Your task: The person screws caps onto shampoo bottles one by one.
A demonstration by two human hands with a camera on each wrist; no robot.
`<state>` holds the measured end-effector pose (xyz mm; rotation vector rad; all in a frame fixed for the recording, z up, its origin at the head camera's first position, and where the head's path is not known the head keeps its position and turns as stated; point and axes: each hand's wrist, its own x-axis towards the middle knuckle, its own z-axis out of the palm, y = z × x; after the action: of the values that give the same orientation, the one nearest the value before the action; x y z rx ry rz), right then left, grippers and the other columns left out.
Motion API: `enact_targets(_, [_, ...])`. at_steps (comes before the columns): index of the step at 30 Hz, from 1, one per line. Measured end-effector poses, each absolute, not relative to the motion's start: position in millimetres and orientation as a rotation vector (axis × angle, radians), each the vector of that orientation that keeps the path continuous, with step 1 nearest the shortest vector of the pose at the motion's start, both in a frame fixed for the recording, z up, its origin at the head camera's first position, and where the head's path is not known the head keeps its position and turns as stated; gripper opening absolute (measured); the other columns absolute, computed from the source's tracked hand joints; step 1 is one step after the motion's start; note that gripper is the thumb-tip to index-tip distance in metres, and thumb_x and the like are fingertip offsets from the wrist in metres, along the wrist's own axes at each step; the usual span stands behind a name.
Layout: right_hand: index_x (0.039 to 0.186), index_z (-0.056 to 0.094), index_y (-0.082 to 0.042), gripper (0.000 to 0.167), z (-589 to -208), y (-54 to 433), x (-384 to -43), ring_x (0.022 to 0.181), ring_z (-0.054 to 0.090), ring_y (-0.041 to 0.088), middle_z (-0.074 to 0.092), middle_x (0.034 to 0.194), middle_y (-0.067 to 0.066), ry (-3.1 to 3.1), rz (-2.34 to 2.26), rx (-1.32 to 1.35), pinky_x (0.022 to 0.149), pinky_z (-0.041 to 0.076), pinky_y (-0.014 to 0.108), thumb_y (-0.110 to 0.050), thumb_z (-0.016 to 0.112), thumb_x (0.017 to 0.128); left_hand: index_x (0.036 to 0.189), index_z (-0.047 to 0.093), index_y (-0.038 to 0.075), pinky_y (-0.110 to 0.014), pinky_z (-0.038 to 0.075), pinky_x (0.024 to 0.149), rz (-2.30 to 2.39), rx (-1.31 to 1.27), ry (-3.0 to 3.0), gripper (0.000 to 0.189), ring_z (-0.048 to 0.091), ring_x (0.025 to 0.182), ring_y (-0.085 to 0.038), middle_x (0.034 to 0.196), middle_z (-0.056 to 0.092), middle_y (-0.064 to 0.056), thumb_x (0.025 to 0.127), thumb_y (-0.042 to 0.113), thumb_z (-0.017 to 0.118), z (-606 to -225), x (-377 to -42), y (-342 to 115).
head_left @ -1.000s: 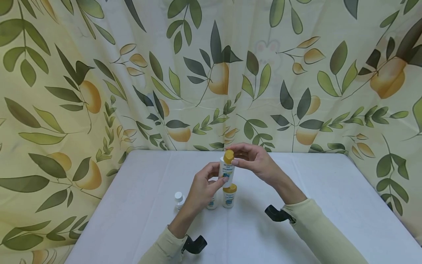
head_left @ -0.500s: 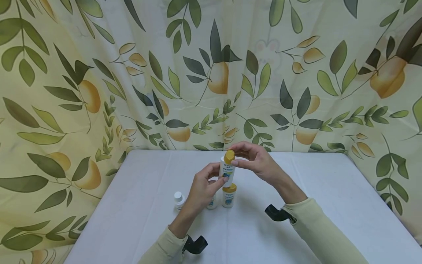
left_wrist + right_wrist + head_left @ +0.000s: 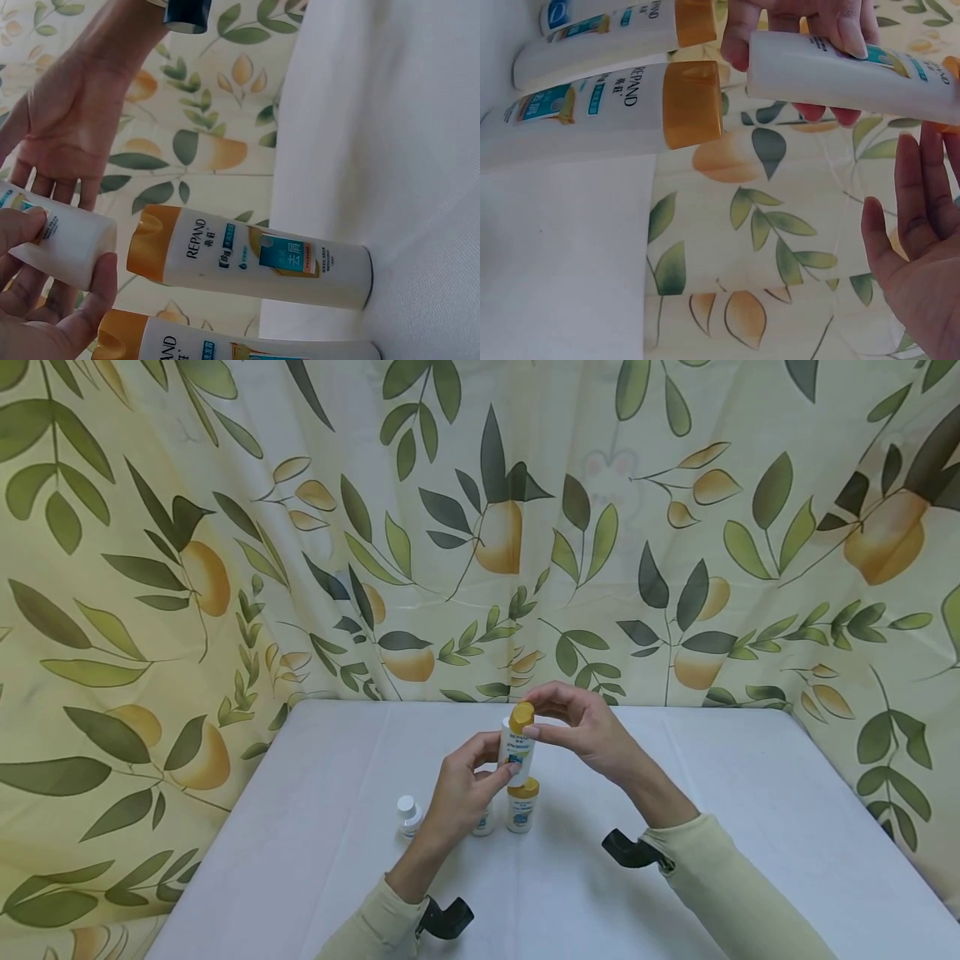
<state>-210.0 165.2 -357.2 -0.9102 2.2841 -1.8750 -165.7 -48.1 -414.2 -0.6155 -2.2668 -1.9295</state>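
Observation:
My left hand (image 3: 467,785) grips a white shampoo bottle (image 3: 514,752) around its lower body, thumb across the label, and holds it slightly tilted above the table. At its gold cap (image 3: 522,718), my right hand (image 3: 588,735) pinches with thumb and fingers. The left wrist view shows the bottle's pale base (image 3: 82,247) pointing toward the standing bottles. Below the hands, a matching shampoo bottle (image 3: 521,812) stands upright. Another one (image 3: 482,823) beside it is partly hidden by my left hand; its gold cap (image 3: 120,337) shows in the left wrist view.
A small white-capped bottle (image 3: 408,815) stands left of the others, partly behind my left forearm. White cloth covers the table (image 3: 720,777). A curtain (image 3: 600,568) with leaves and fruit hangs behind the table's far edge.

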Motion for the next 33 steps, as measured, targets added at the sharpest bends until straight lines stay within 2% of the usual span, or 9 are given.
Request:
enact_targets(8, [0.123, 0.064, -0.006, 0.033, -358.6, 163.6, -209.2, 0.125, 0.059, 0.026, 0.066, 0.12, 0.005, 2.319, -1.886, -0.896, 0.113, 0.039, 0.055, -0.01, 0.075, 0.092, 0.132, 0.062, 0.013, -0.028, 0.059, 0.091, -1.919, -0.612, -2.263, 0.039, 0.065, 0.116, -0.021, 0.127, 0.066, -0.001, 0.095, 0.012, 0.073, -415.4, -166.0, -47.7])
enact_targets(33, [0.115, 0.064, -0.008, 0.031, -360.9, 153.8, -205.1, 0.12, 0.06, 0.027, 0.065, 0.116, 0.007, 2.444, -1.922, -0.761, 0.108, 0.045, 0.055, -0.013, 0.08, 0.089, 0.132, 0.062, 0.012, -0.027, 0.059, 0.089, -1.91, -0.571, -2.257, 0.039, 0.065, 0.113, -0.02, 0.122, 0.068, -0.002, 0.094, 0.01, 0.073, -415.6, -165.6, -44.6])
